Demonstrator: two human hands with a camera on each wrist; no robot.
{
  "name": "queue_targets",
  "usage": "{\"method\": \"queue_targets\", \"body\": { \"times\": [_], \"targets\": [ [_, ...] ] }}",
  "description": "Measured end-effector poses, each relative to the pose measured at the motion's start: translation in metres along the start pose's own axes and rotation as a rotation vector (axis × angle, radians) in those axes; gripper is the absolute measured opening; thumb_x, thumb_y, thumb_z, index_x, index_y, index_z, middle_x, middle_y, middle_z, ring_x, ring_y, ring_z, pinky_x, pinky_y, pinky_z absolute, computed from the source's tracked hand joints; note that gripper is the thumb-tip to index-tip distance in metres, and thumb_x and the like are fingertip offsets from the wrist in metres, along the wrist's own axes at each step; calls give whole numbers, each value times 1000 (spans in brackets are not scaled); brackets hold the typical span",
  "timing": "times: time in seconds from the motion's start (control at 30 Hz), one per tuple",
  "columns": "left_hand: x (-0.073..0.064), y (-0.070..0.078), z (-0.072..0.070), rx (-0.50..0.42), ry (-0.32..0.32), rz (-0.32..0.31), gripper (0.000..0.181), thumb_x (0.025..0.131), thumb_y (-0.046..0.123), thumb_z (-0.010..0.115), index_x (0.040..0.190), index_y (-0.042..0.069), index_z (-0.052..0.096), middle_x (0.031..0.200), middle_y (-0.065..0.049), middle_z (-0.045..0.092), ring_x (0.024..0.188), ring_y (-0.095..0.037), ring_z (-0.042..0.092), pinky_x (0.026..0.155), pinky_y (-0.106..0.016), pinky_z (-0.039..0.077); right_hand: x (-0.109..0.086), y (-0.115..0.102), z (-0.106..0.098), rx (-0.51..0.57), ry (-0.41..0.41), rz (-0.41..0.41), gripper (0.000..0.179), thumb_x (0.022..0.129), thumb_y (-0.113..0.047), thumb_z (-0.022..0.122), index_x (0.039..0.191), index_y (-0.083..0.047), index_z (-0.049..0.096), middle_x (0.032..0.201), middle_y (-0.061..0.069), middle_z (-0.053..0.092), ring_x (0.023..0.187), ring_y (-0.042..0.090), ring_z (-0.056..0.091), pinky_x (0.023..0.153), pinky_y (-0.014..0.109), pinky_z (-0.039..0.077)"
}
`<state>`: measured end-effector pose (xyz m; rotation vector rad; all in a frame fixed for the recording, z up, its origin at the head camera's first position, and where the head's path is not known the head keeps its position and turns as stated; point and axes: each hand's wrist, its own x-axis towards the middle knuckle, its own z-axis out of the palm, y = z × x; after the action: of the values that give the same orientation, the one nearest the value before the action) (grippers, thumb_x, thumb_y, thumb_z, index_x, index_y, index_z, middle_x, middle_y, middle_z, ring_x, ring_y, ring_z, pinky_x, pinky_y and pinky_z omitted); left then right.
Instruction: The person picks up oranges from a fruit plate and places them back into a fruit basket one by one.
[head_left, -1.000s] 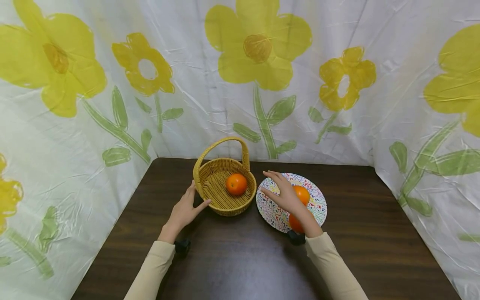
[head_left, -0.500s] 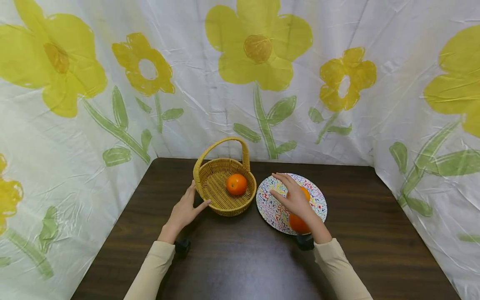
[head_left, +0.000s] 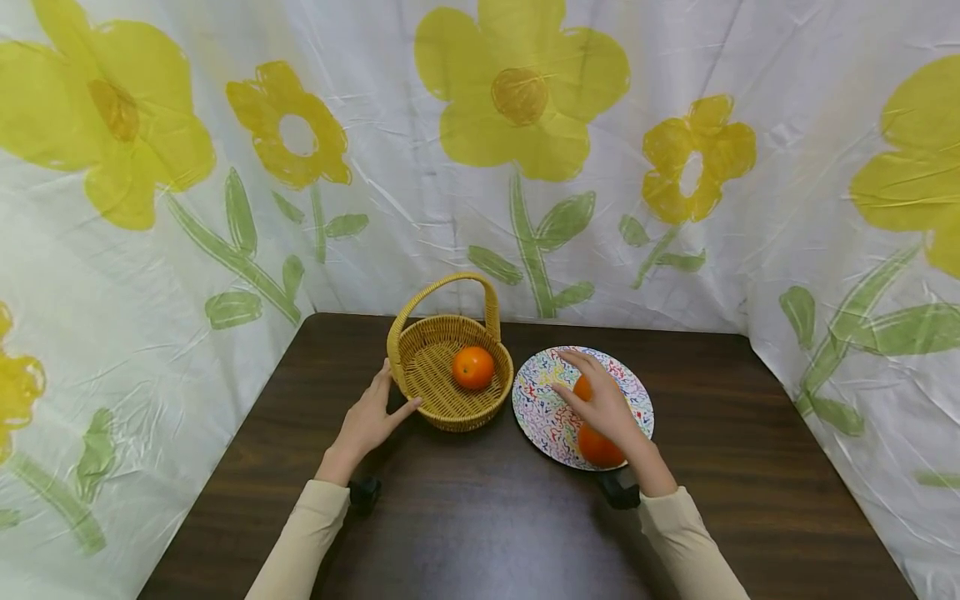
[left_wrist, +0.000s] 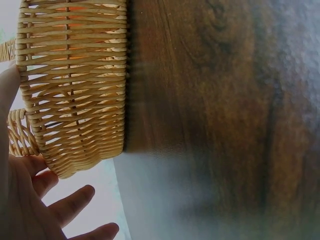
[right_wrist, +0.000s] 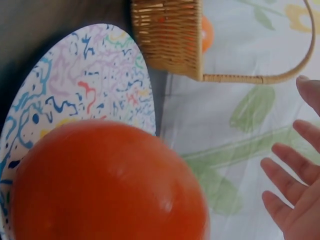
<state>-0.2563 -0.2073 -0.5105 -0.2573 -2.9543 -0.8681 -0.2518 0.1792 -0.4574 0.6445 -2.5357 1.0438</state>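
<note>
My left hand (head_left: 369, 429) rests against the left side of a yellow wicker basket (head_left: 447, 422), thumb at its front rim. In the left wrist view, some fingertips (left_wrist: 44, 181) touch the woven wall while other fingers stand out straight beside it. One orange (head_left: 473, 368) sits inside the basket. My right hand (head_left: 607, 408) hovers over a round plate (head_left: 540, 417) with colourful squiggles, fingers spread and holding nothing. Two oranges lie on that plate: a nearer one (head_left: 597, 446), large in the right wrist view, and a farther one (head_left: 582, 387), partly hidden by the hand.
The basket and plate stand side by side toward the back of a dark wooden table (head_left: 480, 525). The basket's tall arched handle (head_left: 442, 286) rises above its rim. A white curtain (head_left: 390, 208) with yellow flowers hangs behind and around the table.
My right hand has moved to the right, away from the basket and over the plate, fingers still spread. The left hand, the basket and its orange have stayed in place.
</note>
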Motion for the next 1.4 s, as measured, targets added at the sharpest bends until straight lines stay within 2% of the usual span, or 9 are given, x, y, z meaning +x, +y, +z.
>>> {"method": "queue_targets", "body": {
  "times": [0.37, 0.77, 0.93, 1.1, 1.23, 1.4],
  "targets": [
    [3, 1, -1, 9, -9, 2, 91, 84, 69, 43, 149, 29, -7, 156, -10, 8, 136, -38, 25, 95, -60, 37, -10, 9, -7, 16, 21, 26, 52, 84, -21, 69, 132, -12, 52, 134, 13, 49, 122, 32, 46, 96, 54, 40],
    [3, 2, 0, 6, -8, -4, 90, 84, 69, 43, 149, 31, -6, 156, -8, 6, 136, -37, 26, 95, -60, 37, -25, 14, -16, 12, 20, 86, 54, 85, -22, 69, 134, -12, 49, 135, 12, 47, 120, 33, 47, 94, 57, 40],
    [3, 3, 0, 6, -4, 1, 90, 84, 69, 43, 149, 30, -6, 156, -8, 5, 131, -40, 34, 89, -58, 42, -31, 16, -17, 21, 49, 63, 54, 83, -19, 70, 133, -10, 51, 133, 12, 49, 116, 32, 50, 93, 56, 42],
    [3, 3, 0, 9, -6, 7, 89, 85, 68, 43, 149, 31, -7, 157, -6, 4, 130, -39, 36, 89, -57, 42, -40, 19, -17, 14, 72, 46, 55, 80, -15, 73, 130, -6, 53, 131, 13, 50, 113, 34, 52, 91, 56, 43],
    [0, 2, 0, 5, 3, 15, 90, 86, 65, 45, 149, 28, -6, 156, -10, 6, 129, -41, 37, 86, -58, 43, -49, 20, -15, 6, 55, 82, 55, 80, -18, 73, 130, -5, 52, 132, 14, 48, 118, 35, 48, 94, 57, 40],
    [-2, 0, -2, 3, -9, 3, 89, 86, 67, 44, 149, 29, -6, 157, -7, 4, 131, -40, 34, 88, -58, 42, -59, 20, -11, -3, 43, 138, 57, 81, -23, 73, 130, -5, 52, 134, 15, 46, 122, 36, 44, 96, 60, 37]
  ]
}}
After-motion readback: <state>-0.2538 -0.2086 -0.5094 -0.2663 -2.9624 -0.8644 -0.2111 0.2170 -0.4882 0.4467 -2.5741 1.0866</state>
